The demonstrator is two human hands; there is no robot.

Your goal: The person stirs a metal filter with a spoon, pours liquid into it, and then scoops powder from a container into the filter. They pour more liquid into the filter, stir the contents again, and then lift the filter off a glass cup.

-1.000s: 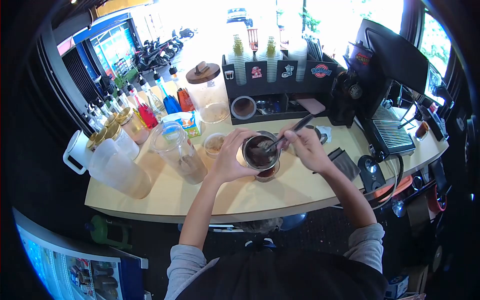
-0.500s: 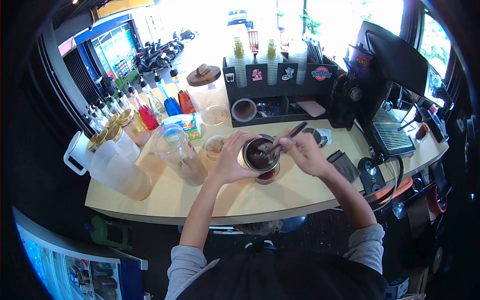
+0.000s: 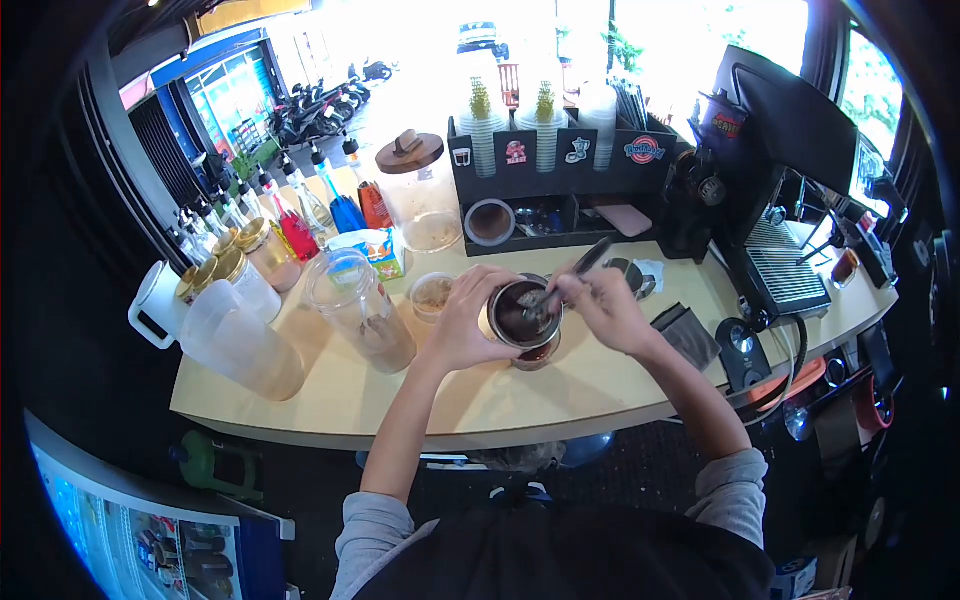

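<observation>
Wrapped round the left side of a round metal-rimmed container (image 3: 522, 318) with dark contents is my left hand (image 3: 468, 320). It is tilted over a glass (image 3: 537, 354) of reddish-brown liquid on the counter. My right hand (image 3: 603, 308) pinches the dark handle of a spoon (image 3: 583, 268), whose lower end is inside the container. A small clear tub (image 3: 431, 293) with light brown contents stands just left of my left hand. Behind my right hand lies a dark round object (image 3: 628, 275), partly hidden.
Left on the counter (image 3: 350, 410) are a clear pitcher (image 3: 235, 345), a lidded jar (image 3: 360, 315), syrup bottles (image 3: 340, 200) and a wooden-lidded jar (image 3: 420, 200). A black cup organizer (image 3: 560, 200) stands behind. Rightward are a folded dark cloth (image 3: 686, 335) and an espresso machine (image 3: 787, 262).
My right hand and the spoon have shifted slightly, with the handle tip a little higher. My left hand still holds the container over the glass.
</observation>
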